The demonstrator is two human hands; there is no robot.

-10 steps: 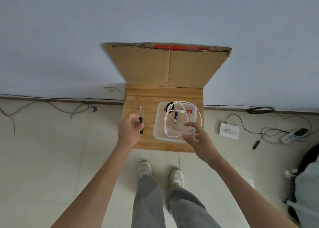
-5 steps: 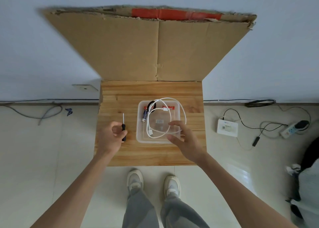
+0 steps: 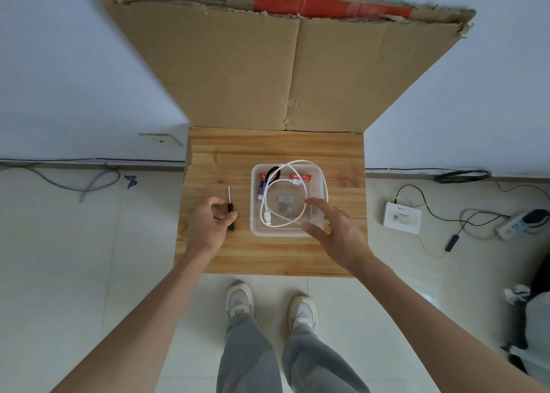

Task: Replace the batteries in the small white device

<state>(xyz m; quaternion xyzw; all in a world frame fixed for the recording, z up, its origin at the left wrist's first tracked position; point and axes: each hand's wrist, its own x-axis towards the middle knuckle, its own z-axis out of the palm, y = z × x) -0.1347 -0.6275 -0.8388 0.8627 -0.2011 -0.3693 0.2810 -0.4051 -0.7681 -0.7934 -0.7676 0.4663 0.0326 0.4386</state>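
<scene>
Your left fingers (image 3: 221, 214) are curled loosely around the black handle of the small screwdriver (image 3: 230, 208), which lies flat on the wooden tabletop (image 3: 297, 255) with its thin shaft pointing away from you; whether you have actually pinched it or are only touching it, I cannot tell. Your right fingers (image 3: 318, 206) are spread wide and hold nothing, hovering over the near right corner of the clear plastic tray (image 3: 256, 229).

Inside that tray, a coiled white cable (image 3: 300, 184) lies on top of everything. Beneath its loop sit small pale pieces (image 3: 285, 203), too faint to identify; the small white device may be among them. A blue battery (image 3: 261, 189) lies along the tray's left wall, with red-labelled ones (image 3: 301, 177) at the far side.

You look to be at the very start: tools gathered, nothing opened. Next, your right hand (image 3: 336, 232) needs to get the cable out of the way and lift the device onto bare wood, so the screwdriver can reach its cover.
</scene>
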